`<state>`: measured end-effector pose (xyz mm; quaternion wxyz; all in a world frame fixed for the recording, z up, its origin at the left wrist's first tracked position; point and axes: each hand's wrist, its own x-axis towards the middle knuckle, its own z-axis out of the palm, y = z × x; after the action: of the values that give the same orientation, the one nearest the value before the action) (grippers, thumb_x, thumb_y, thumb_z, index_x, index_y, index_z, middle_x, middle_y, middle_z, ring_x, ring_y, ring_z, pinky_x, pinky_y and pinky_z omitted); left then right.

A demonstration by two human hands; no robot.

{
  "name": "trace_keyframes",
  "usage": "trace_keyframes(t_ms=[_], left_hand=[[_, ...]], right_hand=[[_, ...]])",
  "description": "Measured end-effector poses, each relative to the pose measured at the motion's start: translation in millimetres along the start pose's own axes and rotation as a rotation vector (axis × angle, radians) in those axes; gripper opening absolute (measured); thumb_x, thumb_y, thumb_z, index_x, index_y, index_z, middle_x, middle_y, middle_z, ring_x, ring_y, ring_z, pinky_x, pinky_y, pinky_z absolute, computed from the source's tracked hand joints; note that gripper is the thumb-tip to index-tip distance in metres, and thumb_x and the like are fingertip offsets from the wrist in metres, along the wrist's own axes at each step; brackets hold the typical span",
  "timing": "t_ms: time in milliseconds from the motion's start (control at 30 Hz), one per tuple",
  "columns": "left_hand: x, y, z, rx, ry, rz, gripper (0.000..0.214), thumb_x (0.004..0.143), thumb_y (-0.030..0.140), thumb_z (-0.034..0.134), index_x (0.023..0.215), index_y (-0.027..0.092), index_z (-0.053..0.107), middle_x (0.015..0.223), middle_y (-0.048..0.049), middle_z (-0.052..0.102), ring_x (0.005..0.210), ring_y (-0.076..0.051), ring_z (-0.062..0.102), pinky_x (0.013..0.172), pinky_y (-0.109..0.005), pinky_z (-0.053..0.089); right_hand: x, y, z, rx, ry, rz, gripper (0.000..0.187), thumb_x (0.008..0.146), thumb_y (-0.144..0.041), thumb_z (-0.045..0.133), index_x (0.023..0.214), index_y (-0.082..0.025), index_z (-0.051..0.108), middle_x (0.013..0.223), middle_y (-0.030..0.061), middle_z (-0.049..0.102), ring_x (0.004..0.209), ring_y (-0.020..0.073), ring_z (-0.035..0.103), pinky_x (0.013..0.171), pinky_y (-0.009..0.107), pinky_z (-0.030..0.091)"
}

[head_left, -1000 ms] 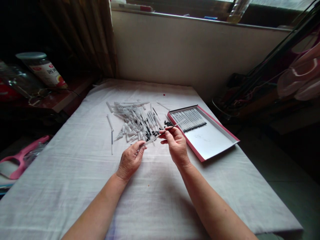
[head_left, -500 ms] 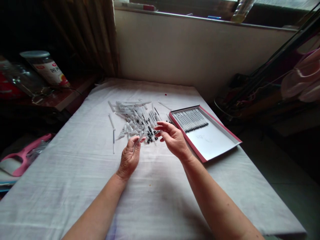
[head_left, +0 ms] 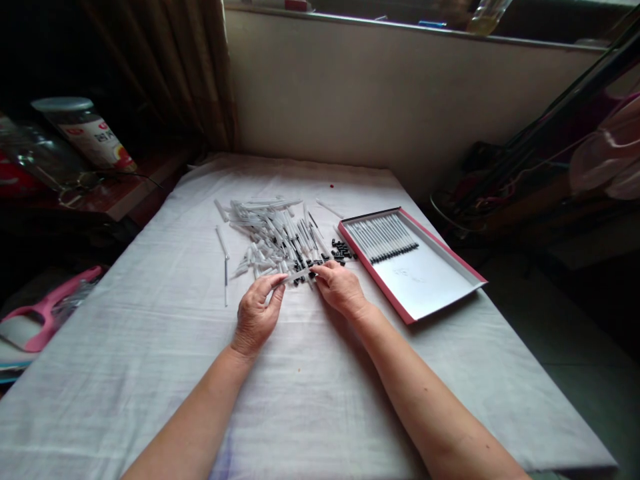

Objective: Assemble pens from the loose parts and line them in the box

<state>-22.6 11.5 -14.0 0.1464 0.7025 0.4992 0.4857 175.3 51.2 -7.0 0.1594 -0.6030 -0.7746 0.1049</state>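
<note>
My left hand (head_left: 257, 312) pinches a clear plastic tube (head_left: 296, 275) between thumb and fingertips, low over the white cloth. My right hand (head_left: 341, 289) rests palm down beside it, fingertips closed at the near edge of a pile of clear tubes and pen refills (head_left: 273, 237). What the right fingers grip, if anything, is hidden. A cluster of small black caps (head_left: 343, 250) lies just beyond the right hand. To the right sits a red-edged shallow box (head_left: 435, 280) with a row of assembled refills (head_left: 384, 239) at its far end.
The table wears a white cloth (head_left: 310, 393) and stands against a pale wall. A labelled jar (head_left: 85, 133) is on a dark shelf at the left. A pink tool (head_left: 47, 313) lies off the table's left edge. Dark rods and pink fabric crowd the right.
The right hand dropped from a raised, open pose down to the pile's near edge. The thin refill it held a second ago is gone from its fingers. The left hand lowered slightly, still gripping a tube.
</note>
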Motion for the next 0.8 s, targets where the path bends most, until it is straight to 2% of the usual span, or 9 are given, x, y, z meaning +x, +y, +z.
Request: trace_keyframes(t_ms=[100, 200, 300, 400, 533, 667, 800], left_hand=[[-1, -2, 1.1, 0.024, -0.012, 0.015, 0.019, 0.09, 0.023, 0.055, 0.105, 0.02, 0.067, 0.098, -0.006, 0.072, 0.094, -0.017, 0.067, 0.089, -0.03, 0.053], [-2, -3, 1.9, 0.054, -0.042, 0.026, 0.019, 0.09, 0.022, 0.054, 0.104, 0.02, 0.067, 0.098, -0.0057, 0.071, 0.094, -0.017, 0.067, 0.088, -0.031, 0.053], [-3, -2, 1.9, 0.088, -0.101, 0.038, 0.02, 0.091, 0.022, 0.054, 0.105, 0.021, 0.067, 0.098, -0.0056, 0.072, 0.093, -0.018, 0.067, 0.087, -0.032, 0.053], [-5, -1, 2.1, 0.126, -0.157, 0.064, 0.02, 0.091, 0.023, 0.054, 0.106, 0.021, 0.067, 0.098, -0.0058, 0.072, 0.093, -0.02, 0.067, 0.087, -0.033, 0.053], [-6, 0, 3.1, 0.166, -0.196, 0.093, 0.021, 0.091, 0.023, 0.053, 0.106, 0.021, 0.067, 0.098, -0.0057, 0.073, 0.093, -0.02, 0.067, 0.088, -0.035, 0.051], [-6, 3, 3.1, 0.192, -0.227, 0.118, 0.021, 0.091, 0.023, 0.052, 0.107, 0.022, 0.067, 0.099, -0.0059, 0.073, 0.091, -0.02, 0.067, 0.085, -0.035, 0.051], [-6, 6, 2.9, 0.215, -0.265, 0.143, 0.023, 0.092, 0.024, 0.052, 0.109, 0.022, 0.067, 0.099, -0.0062, 0.072, 0.091, -0.02, 0.067, 0.082, -0.033, 0.05]], right_hand=[[5, -3, -3, -0.071, -0.039, 0.017, 0.027, 0.09, -0.025, 0.052, 0.111, -0.026, 0.069, 0.108, 0.0089, 0.067, 0.081, 0.021, 0.066, 0.067, 0.029, 0.047], [7, 0, -5, -0.011, -0.001, 0.01, 0.02, 0.087, -0.023, 0.055, 0.102, -0.02, 0.068, 0.104, 0.0101, 0.068, 0.083, 0.0217, 0.065, 0.071, 0.029, 0.047], [0, 8, -4, 0.198, 0.07, 0.047, 0.015, 0.081, -0.017, 0.057, 0.092, -0.018, 0.067, 0.089, 0.0065, 0.07, 0.075, 0.0187, 0.064, 0.072, 0.029, 0.046], [-12, 16, -1, 0.546, 0.132, 0.139, 0.008, 0.075, -0.021, 0.06, 0.082, -0.018, 0.064, 0.075, 0.0024, 0.068, 0.065, 0.0155, 0.06, 0.065, 0.027, 0.047], [-33, 16, 1, 0.942, 0.192, 0.232, 0.015, 0.07, -0.029, 0.064, 0.081, -0.018, 0.064, 0.069, -0.0001, 0.065, 0.059, 0.0133, 0.057, 0.056, 0.025, 0.046], [-48, 4, -3, 1.134, 0.183, 0.305, 0.022, 0.07, -0.034, 0.069, 0.084, -0.018, 0.068, 0.066, -0.0007, 0.064, 0.053, 0.0118, 0.055, 0.048, 0.024, 0.045], [-52, -5, -4, 1.188, 0.243, 0.322, 0.02, 0.068, -0.033, 0.073, 0.081, -0.019, 0.069, 0.064, -0.0007, 0.066, 0.052, 0.0117, 0.056, 0.046, 0.024, 0.047]])
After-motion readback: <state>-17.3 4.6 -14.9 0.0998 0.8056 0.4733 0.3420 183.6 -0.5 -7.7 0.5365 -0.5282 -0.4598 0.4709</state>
